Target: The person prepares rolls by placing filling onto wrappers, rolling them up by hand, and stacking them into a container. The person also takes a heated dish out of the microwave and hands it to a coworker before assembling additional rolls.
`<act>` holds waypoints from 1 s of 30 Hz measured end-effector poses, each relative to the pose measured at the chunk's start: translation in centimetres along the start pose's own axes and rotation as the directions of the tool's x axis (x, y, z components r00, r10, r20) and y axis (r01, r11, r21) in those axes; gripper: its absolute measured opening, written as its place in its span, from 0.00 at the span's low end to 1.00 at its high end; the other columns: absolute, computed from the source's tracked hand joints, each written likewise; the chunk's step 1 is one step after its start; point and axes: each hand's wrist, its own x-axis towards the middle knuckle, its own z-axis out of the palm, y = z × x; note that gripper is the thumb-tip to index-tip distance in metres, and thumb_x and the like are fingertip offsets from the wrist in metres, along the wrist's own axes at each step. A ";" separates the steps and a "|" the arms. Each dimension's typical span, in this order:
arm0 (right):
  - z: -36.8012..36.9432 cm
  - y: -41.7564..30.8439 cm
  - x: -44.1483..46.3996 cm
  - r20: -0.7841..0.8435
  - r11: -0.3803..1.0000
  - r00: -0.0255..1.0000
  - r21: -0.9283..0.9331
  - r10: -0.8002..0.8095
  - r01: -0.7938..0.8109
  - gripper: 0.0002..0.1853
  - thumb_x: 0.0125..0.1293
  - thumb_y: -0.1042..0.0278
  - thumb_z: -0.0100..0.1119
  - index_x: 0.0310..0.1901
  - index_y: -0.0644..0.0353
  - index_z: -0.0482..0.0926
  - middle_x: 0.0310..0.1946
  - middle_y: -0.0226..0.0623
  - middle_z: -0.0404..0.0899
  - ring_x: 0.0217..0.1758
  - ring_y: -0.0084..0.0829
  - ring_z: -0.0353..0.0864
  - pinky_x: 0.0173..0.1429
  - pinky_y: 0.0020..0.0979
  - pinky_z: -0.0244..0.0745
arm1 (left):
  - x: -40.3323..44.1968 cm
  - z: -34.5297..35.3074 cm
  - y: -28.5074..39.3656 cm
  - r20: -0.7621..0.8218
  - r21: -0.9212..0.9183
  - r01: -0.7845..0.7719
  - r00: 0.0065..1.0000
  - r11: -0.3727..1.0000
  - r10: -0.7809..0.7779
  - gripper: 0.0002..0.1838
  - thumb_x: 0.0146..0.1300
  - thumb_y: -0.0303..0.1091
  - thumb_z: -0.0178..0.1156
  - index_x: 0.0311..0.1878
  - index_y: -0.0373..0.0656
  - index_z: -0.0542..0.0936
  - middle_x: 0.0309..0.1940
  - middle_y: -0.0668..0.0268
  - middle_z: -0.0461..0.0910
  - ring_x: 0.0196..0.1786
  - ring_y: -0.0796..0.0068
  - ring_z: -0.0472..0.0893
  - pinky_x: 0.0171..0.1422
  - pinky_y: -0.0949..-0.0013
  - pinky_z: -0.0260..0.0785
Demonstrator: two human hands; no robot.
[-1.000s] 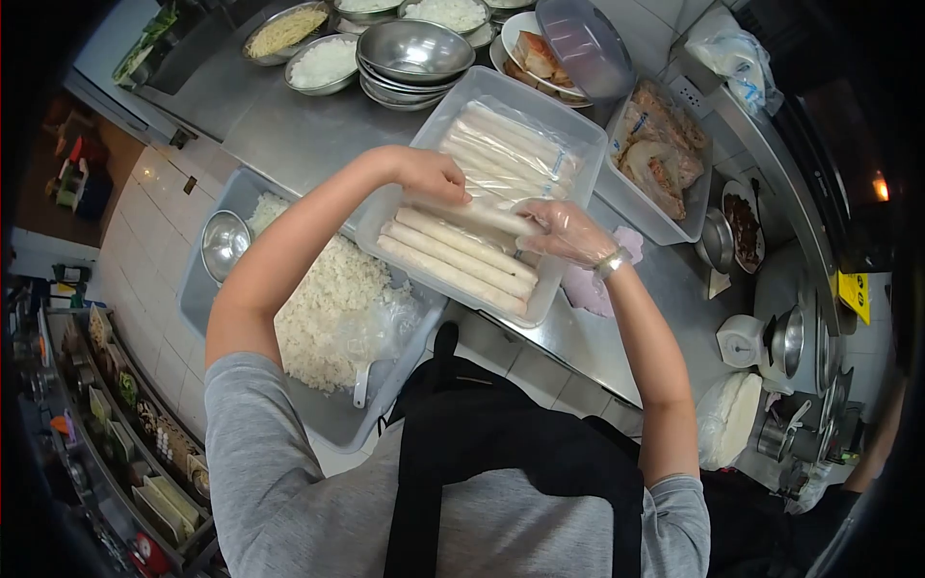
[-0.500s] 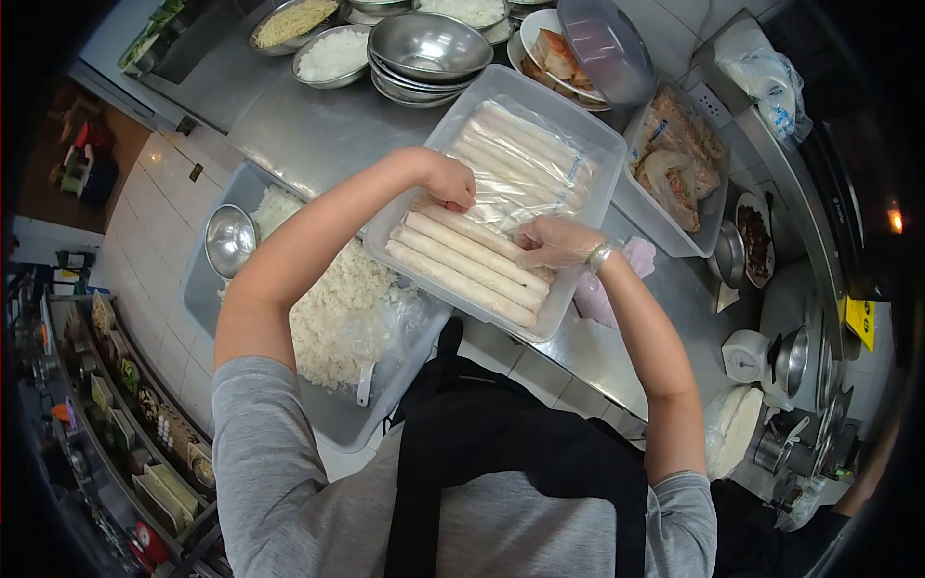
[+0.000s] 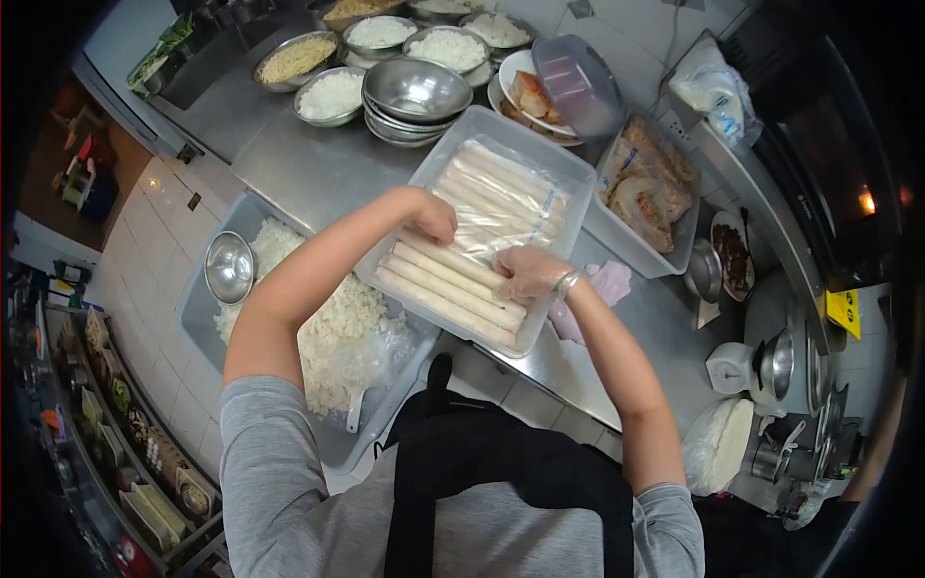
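Note:
A clear plastic tub (image 3: pixel 581 173) holds long, pale, uncooked-looking rolls (image 3: pixel 448 296) lying side by side. Clear plastic sheeting (image 3: pixel 501 197) covers the ones in its far half, while those nearest me lie uncovered. My left hand (image 3: pixel 431 214) is closed at the left end of the farthest uncovered roll (image 3: pixel 455 258), by the sheeting's edge. At the other end of that roll, my right hand (image 3: pixel 532 273), in a clear glove, has its fingers bent around it. Fingertips on both hands are partly hidden.
Left of the tub sits a grey bin (image 3: pixel 207 308) of cooked rice with a metal bowl (image 3: pixel 229 268) and white scoop (image 3: pixel 355 409). Stacked steel bowls (image 3: pixel 416 89) stand behind. A container of bagged food (image 3: pixel 650 188), pink cloth (image 3: pixel 607 284) and scale (image 3: pixel 729 368) are to the right.
The whole view has shifted, so the tub and hands appear lower and slightly left. Both hands stay at the ends of the same roll, with little visible movement against the tub.

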 end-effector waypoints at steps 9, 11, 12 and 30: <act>0.0 -0.2 -0.1 -0.021 0.995 1.000 0.095 0.013 -0.011 0.21 0.44 0.58 0.62 0.39 0.63 0.78 0.37 0.51 0.81 0.38 0.47 0.80 0.42 0.41 0.74 | -0.2 -0.9 0.9 0.096 -0.115 0.153 0.985 0.981 -0.142 0.14 0.50 0.46 0.59 0.32 0.47 0.80 0.31 0.72 0.78 0.35 0.74 0.75 0.39 0.67 0.65; -0.3 -0.4 0.0 -0.042 0.998 0.999 0.060 0.028 -0.025 0.21 0.45 0.58 0.62 0.38 0.64 0.77 0.36 0.51 0.81 0.38 0.47 0.80 0.43 0.40 0.74 | 0.1 -0.9 0.4 0.175 -0.060 0.099 0.981 0.993 -0.087 0.15 0.49 0.47 0.59 0.34 0.48 0.81 0.31 0.72 0.78 0.37 0.75 0.75 0.42 0.67 0.66; -0.4 -0.6 -0.1 -0.052 0.998 0.997 0.044 0.051 -0.049 0.20 0.45 0.59 0.61 0.38 0.64 0.77 0.35 0.51 0.81 0.38 0.47 0.80 0.43 0.39 0.74 | 0.0 -1.0 0.4 0.164 -0.061 0.106 0.982 0.993 -0.095 0.15 0.49 0.47 0.59 0.34 0.48 0.81 0.31 0.72 0.78 0.37 0.75 0.75 0.42 0.67 0.66; 1.5 -0.5 -0.4 -0.191 0.986 0.980 -0.142 0.055 -0.083 0.15 0.48 0.58 0.57 0.36 0.56 0.82 0.36 0.45 0.83 0.42 0.45 0.83 0.43 0.44 0.76 | 0.6 0.2 0.0 0.081 0.024 0.063 0.995 0.998 -0.065 0.17 0.46 0.37 0.65 0.43 0.52 0.80 0.34 0.73 0.77 0.38 0.74 0.75 0.40 0.63 0.66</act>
